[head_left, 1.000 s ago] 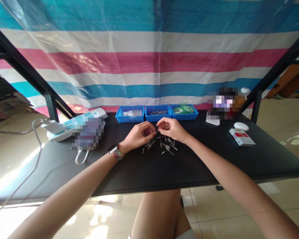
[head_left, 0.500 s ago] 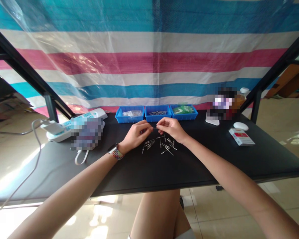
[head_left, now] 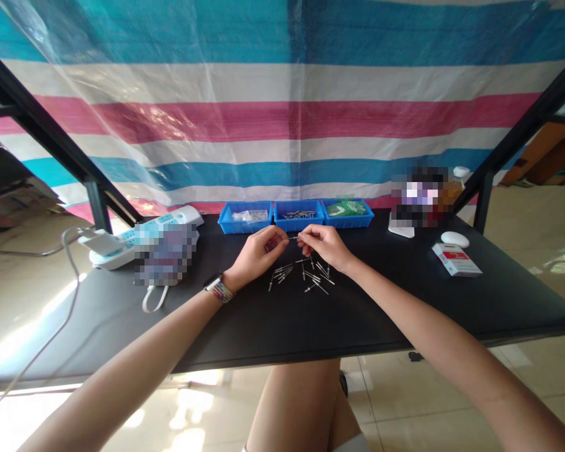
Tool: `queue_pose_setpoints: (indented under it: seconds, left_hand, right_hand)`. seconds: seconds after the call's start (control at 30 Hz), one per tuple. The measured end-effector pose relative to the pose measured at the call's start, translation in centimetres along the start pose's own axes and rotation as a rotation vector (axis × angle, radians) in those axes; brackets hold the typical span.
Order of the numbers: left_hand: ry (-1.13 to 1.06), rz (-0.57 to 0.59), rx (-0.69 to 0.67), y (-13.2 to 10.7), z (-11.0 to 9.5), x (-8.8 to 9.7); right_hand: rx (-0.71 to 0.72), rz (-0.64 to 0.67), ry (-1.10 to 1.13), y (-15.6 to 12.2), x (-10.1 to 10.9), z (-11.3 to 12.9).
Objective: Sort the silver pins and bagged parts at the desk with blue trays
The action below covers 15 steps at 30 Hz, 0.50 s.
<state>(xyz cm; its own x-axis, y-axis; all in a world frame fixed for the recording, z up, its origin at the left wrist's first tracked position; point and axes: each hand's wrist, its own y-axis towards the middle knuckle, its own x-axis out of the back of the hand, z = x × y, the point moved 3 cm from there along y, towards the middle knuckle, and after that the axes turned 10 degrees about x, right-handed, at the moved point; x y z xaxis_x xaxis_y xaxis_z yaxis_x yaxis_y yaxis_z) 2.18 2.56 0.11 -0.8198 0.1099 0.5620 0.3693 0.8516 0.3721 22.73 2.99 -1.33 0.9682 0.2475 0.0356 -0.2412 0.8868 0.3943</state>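
Between my fingertips runs a thin metal blind rivet (head_left: pixel 293 238), held level above the black table. My left hand (head_left: pixel 262 250), with a watch on its wrist, pinches one end. My right hand (head_left: pixel 327 245) pinches the other end from the opposite side. Just below the hands, loose blind rivets lie in two groups, a smaller left group (head_left: pixel 281 272) and a larger right group (head_left: pixel 316 277). Behind the hands stands a blue bin (head_left: pixel 299 223) with more metal pieces inside. The fingers hide both tips of the held rivet.
A blue bin with clear bags (head_left: pixel 245 225) and a blue bin with green packets (head_left: pixel 348 220) flank the middle one. Left are a power strip (head_left: pixel 188 216) and a white cable (head_left: pixel 78 276). A small box (head_left: pixel 456 260) and a white mouse-like object (head_left: pixel 455 238) lie right.
My right hand has shifted slightly right and down, and a bit more of the rivet shows between my fingertips. The loose rivets lie as before.
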Motion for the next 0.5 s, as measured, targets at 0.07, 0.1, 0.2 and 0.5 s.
queue_pose_setpoints:
  seconds: [0.07,0.1,0.2,0.5]
  left_hand:
    - [0.017,-0.012,-0.024,0.0,0.0,0.0]
    - [0.026,-0.016,-0.035,0.0,0.0,0.0]
    - [0.054,-0.024,-0.057,0.0,-0.1,0.0]
    - [0.102,-0.009,-0.034,0.2,-0.1,0.1]
  right_hand:
    - [-0.005,0.003,-0.004,0.0,-0.1,-0.1]
    - [-0.006,0.004,-0.004,-0.1,-0.1,-0.2]
    - [-0.003,-0.005,0.011,-0.1,-0.1,0.0]
    - [0.050,-0.032,0.035,-0.2,0.0,0.8]
